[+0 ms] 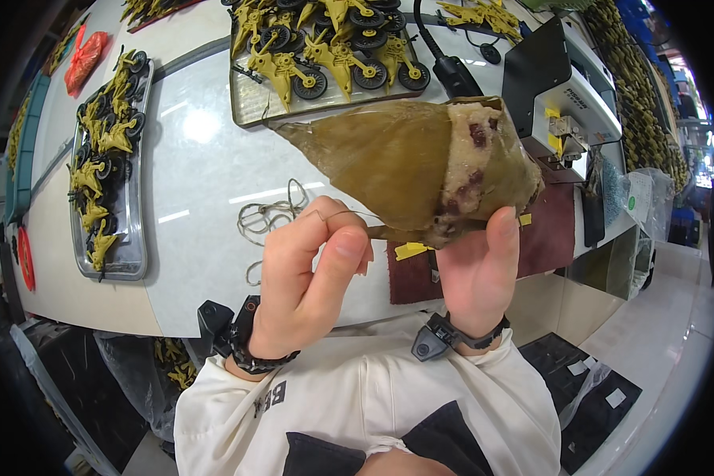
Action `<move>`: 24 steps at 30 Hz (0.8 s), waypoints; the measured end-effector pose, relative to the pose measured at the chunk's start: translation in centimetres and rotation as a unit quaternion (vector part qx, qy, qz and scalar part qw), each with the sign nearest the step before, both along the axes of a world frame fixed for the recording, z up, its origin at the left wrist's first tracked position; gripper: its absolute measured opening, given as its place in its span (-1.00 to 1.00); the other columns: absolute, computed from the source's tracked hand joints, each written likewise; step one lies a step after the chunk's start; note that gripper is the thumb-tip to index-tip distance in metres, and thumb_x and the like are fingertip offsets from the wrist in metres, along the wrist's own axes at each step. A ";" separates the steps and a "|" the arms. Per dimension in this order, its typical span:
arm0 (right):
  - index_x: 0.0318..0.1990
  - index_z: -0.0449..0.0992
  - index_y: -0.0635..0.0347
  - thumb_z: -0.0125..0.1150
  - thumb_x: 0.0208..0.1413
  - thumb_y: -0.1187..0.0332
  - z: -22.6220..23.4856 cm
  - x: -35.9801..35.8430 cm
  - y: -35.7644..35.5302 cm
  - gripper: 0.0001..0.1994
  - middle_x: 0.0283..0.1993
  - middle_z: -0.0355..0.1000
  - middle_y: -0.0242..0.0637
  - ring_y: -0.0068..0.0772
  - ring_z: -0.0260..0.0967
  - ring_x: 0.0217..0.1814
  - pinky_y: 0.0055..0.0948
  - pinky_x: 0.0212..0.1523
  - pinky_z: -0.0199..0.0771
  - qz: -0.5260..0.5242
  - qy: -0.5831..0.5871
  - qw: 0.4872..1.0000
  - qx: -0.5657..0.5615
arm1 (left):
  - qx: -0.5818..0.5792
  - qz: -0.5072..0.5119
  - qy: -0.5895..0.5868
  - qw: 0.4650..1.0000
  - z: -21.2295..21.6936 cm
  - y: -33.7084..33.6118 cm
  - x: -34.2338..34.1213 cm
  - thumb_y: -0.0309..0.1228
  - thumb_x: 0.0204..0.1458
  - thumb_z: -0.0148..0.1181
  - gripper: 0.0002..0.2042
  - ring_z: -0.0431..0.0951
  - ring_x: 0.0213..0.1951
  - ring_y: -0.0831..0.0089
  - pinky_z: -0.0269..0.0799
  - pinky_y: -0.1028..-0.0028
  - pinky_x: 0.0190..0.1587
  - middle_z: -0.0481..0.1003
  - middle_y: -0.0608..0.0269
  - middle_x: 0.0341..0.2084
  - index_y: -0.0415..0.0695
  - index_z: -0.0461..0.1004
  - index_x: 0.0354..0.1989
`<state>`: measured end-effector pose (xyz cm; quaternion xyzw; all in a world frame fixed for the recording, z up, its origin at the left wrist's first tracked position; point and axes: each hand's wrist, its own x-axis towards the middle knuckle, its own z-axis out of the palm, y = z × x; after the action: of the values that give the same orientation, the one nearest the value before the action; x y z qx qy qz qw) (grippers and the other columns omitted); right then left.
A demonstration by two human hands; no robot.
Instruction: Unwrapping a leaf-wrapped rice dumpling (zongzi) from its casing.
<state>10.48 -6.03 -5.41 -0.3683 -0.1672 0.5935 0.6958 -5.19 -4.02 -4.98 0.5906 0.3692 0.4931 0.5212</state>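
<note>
Looks like you're about halfway: your right hand (477, 274) fingers grip the leaf-wrapped sticky rice dumpling (420, 163), leaf already peeled off one end, while your left hand (305, 282) fingers pinch the loosened thin string (337, 214) just below it.

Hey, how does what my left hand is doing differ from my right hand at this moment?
The left hand is curled, pinching a thin string between thumb and fingers; the right hand grips the leaf-wrapped rice dumpling from below, thumb up against it. The left hand sits lower and clear of the dumpling's opened end; the right hand is directly under that end, where rice shows. Both wear black wrist devices.
</note>
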 end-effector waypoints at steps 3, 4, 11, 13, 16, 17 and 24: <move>0.06 0.11 0.17 0.00 -0.03 0.08 -0.5 0.4 0.0 -0.46 0.06 0.14 -0.37 -0.39 0.07 0.09 -0.30 0.06 0.05 0.066 -0.101 0.992 0.046 | -0.021 0.024 -0.030 0.999 0.2 0.0 0.2 -0.46 0.01 -0.09 -0.81 0.29 -0.66 0.62 0.17 0.65 -0.60 0.33 0.28 -0.66 -0.30 0.29 -0.57; 0.06 0.11 0.17 0.00 -0.03 0.08 -0.3 0.4 0.1 -0.46 0.06 0.14 -0.37 -0.39 0.07 0.09 -0.30 0.06 0.05 0.066 -0.101 0.992 0.045 | -0.048 0.018 -0.039 0.998 0.5 0.1 0.2 -0.45 0.01 -0.07 -0.81 0.28 -0.67 0.63 0.17 0.66 -0.61 0.32 0.30 -0.67 -0.30 0.29 -0.57; 0.06 0.09 0.24 0.05 -0.08 0.04 0.3 0.0 0.2 -0.39 0.05 0.14 -0.34 -0.38 0.08 0.08 -0.31 0.06 0.05 0.090 -0.141 0.984 0.057 | -0.147 -0.030 -0.119 0.982 0.3 0.4 0.0 -0.39 0.02 -0.05 -0.82 0.23 -0.72 0.68 0.13 0.69 -0.65 0.31 0.34 -0.70 -0.24 0.29 -0.54; 0.06 0.08 0.24 0.06 -0.08 0.04 0.3 0.0 0.1 -0.38 0.05 0.13 -0.34 -0.37 0.08 0.08 -0.31 0.06 0.06 0.090 -0.138 0.985 0.053 | -0.170 -0.049 -0.150 0.973 0.3 0.5 0.0 -0.36 0.03 -0.06 -0.80 0.23 -0.71 0.69 0.11 0.69 -0.66 0.32 0.34 -0.69 -0.23 0.29 -0.53; 0.06 0.08 0.24 0.06 -0.08 0.04 0.6 -0.2 0.3 -0.38 0.05 0.13 -0.32 -0.37 0.08 0.08 -0.31 0.05 0.07 0.086 -0.134 0.986 0.050 | -0.201 -0.083 -0.185 0.958 0.0 0.7 0.2 -0.31 0.04 -0.09 -0.78 0.23 -0.70 0.69 0.09 0.70 -0.67 0.33 0.33 -0.63 -0.24 0.29 -0.46; 0.01 0.13 0.33 0.12 -0.11 0.16 0.9 -0.6 0.4 -0.43 -0.01 0.20 -0.26 -0.38 0.16 0.01 -0.36 0.01 0.14 0.060 -0.080 0.993 0.064 | -0.209 -0.099 -0.189 0.954 -0.1 0.8 0.3 -0.30 0.05 -0.11 -0.77 0.23 -0.69 0.69 0.09 0.70 -0.66 0.35 0.32 -0.59 -0.26 0.30 -0.40; -0.01 0.14 0.39 0.17 -0.14 0.23 1.1 -0.5 0.5 -0.43 -0.05 0.24 -0.22 -0.37 0.21 -0.02 -0.35 0.00 0.17 0.045 -0.032 0.996 0.069 | -0.152 -0.117 -0.224 0.956 0.4 0.9 0.7 -0.35 0.07 -0.17 -0.70 0.21 -0.63 0.68 0.14 0.69 -0.58 0.36 0.26 -0.42 -0.30 0.20 -0.10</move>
<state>9.98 -5.58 -4.28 -0.3306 -0.2467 0.5991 0.6863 -4.49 -3.07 -4.53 0.4176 0.2422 0.4865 0.7281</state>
